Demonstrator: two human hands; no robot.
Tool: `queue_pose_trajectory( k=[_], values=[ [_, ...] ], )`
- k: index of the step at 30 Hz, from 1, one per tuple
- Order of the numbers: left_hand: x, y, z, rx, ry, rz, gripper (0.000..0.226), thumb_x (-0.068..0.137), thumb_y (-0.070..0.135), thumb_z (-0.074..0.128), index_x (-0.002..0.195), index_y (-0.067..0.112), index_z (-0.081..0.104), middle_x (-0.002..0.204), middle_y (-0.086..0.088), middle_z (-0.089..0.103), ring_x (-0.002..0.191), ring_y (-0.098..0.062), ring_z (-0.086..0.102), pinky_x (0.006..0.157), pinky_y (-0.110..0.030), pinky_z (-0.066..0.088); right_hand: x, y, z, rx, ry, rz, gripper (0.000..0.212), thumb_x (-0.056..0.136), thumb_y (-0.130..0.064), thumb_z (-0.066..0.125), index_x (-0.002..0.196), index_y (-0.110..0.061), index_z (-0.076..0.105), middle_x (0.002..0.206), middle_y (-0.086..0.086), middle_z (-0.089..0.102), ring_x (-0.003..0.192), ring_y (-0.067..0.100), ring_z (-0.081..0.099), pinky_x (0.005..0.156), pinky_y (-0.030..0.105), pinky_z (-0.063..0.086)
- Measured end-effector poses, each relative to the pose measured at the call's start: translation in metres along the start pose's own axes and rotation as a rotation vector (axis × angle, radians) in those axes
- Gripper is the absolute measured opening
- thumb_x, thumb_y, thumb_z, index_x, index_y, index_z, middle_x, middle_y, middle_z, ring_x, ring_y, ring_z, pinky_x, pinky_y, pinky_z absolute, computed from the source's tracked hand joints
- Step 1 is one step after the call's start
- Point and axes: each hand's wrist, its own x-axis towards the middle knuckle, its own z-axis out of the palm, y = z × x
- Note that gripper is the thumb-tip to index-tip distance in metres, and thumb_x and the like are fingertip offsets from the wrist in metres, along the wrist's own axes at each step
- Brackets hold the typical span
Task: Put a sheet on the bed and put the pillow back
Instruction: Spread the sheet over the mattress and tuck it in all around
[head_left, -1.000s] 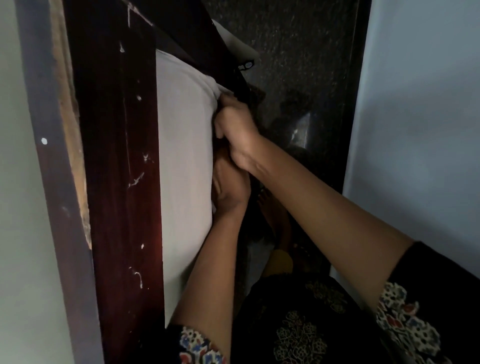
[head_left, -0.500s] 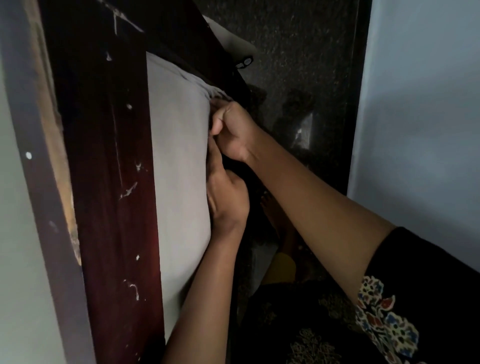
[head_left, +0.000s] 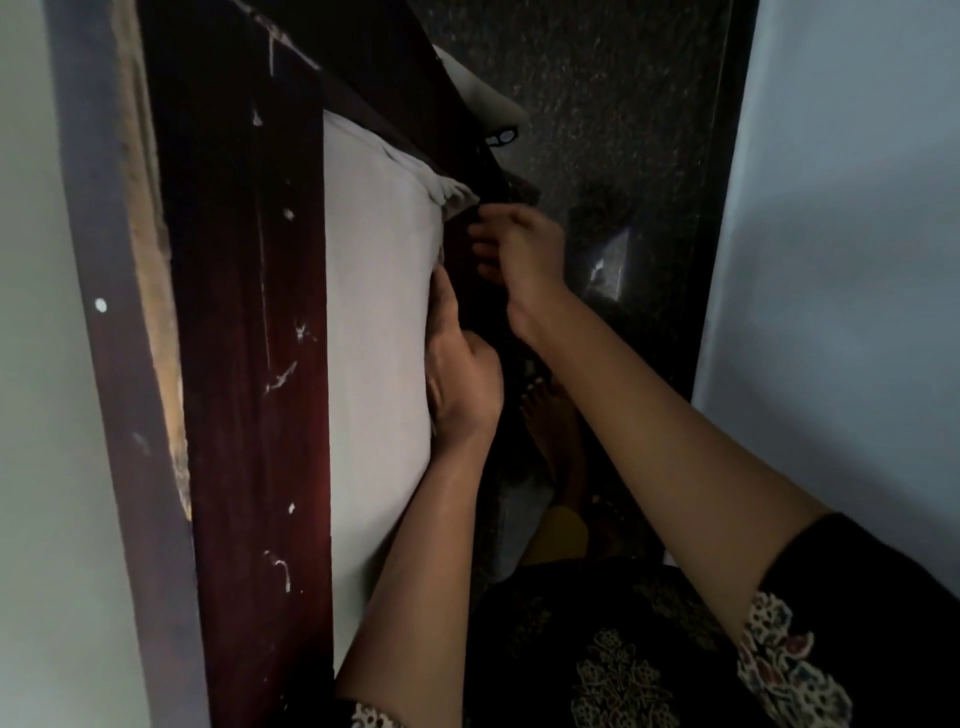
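A white sheet (head_left: 374, 322) covers the mattress inside a dark red wooden bed frame (head_left: 249, 364). Its corner is bunched into folds (head_left: 449, 189) against the frame's far rail. My left hand (head_left: 460, 374) lies along the mattress's right edge with the thumb pointing up the sheet. Its fingers are hidden down the side of the mattress. My right hand (head_left: 519, 249) hovers just right of the bunched corner, fingers loosely curled and apart, holding nothing. No pillow is clearly in view.
A pale object (head_left: 483, 88) with a small black item (head_left: 501, 137) pokes out beyond the frame's far rail. A dark speckled floor (head_left: 623, 130) runs between the bed and a light blue wall (head_left: 841, 260). My bare foot (head_left: 550, 421) stands there.
My right hand has let go of the sheet corner and drawn away to the right. The left hand stays pressed along the mattress edge.
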Motion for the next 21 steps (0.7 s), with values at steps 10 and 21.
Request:
queue_pose_trajectory(
  k=[10, 21],
  values=[
    [0.000, 0.001, 0.014, -0.010, -0.080, -0.061, 0.058, 0.092, 0.000, 0.047, 0.146, 0.003, 0.026, 0.149, -0.016, 0.034, 0.138, -0.027, 0.032, 0.114, -0.032, 0.024, -0.006, -0.018, 0.024, -0.306, -0.146, -0.067, 0.012, 0.068, -0.006, 0.044, 0.063, -0.005, 0.055, 0.058, 0.008, 0.050, 0.053, 0.016, 0.046, 0.051, 0.021, 0.035],
    [0.022, 0.012, 0.028, -0.110, -0.039, -0.238, 0.067, 0.079, 0.010, 0.047, 0.141, 0.010, 0.023, 0.138, -0.006, 0.046, 0.125, -0.023, 0.046, 0.106, -0.032, 0.035, 0.000, -0.044, -0.003, -0.309, -0.567, 0.390, 0.010, 0.048, -0.002, 0.034, 0.051, -0.006, 0.042, 0.051, 0.003, 0.041, 0.042, 0.013, 0.034, 0.045, 0.021, 0.034]
  ],
)
